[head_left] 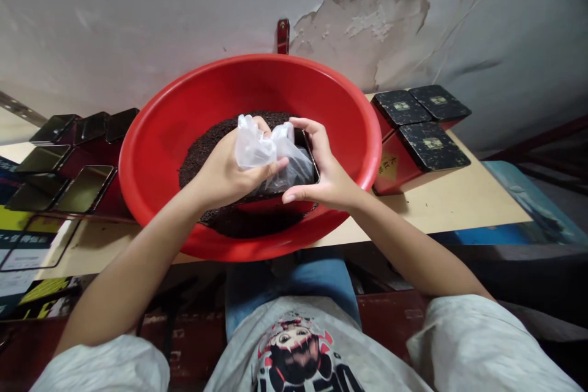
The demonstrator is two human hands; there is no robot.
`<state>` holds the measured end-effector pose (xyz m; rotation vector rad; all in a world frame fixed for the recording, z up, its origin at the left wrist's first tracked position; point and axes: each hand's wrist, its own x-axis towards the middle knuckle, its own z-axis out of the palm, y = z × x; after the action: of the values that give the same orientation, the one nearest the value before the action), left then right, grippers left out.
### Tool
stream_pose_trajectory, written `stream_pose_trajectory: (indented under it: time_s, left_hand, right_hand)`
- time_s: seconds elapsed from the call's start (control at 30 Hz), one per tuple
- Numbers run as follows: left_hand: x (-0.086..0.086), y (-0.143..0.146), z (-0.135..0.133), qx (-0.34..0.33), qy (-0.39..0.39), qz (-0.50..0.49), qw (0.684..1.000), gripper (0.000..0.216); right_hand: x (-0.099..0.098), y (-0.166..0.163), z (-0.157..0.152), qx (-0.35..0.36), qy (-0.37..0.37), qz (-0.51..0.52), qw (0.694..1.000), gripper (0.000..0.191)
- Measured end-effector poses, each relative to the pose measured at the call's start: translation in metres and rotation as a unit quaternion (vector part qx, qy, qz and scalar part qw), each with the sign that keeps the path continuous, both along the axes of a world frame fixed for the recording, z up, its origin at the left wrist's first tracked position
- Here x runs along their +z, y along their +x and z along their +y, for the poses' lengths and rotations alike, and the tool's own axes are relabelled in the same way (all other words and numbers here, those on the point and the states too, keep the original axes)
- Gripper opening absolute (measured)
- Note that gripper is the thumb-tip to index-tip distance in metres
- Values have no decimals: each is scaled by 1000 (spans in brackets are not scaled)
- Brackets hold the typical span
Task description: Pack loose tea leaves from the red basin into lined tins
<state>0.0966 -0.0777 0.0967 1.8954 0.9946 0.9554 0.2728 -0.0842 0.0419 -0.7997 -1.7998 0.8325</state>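
Observation:
A big red basin [248, 82] holds a heap of dark, loose tea leaves [206, 156]. Inside it, over the leaves, sits a red tin [275, 203] with a clear plastic bag [289, 165] in its mouth. My left hand [234, 168] is closed on the gathered top of the bag, thumb pressed across it. Around the right end of the tin wraps my right hand [324, 171], fingers at the far rim and thumb at the near one. What the bag contains cannot be made out.
Several open tins [87, 190] stand on the left of the pale table [482, 196]. At the right are three tins with black patterned lids [432, 146]. A wall with peeling plaster [362, 30] rises behind the basin.

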Motion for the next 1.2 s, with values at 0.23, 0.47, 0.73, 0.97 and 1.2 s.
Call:
stream_pose_trajectory:
  time_s: [0.23,0.47,0.73,0.97,1.2]
  left_hand:
    - [5,-12,-3,-28,27,-141,989,59]
    - [30,-32,6,-26,-8,-245,969,53]
    - [63,-40,-10,-32,149,283,947,49]
    - [79,-42,-29,-48,205,308,928,26]
    - [48,-61,-27,67,156,195,966,78]
  right_hand:
    - [4,5,-2,1,-8,-24,1000,92]
    - [4,4,-3,-18,20,-47,999,53]
    - [5,-4,-7,-43,41,-32,998,35]
    - [-7,1,-4,-81,29,6,996,32]
    - [-18,9,0,-78,8,25,997,42]
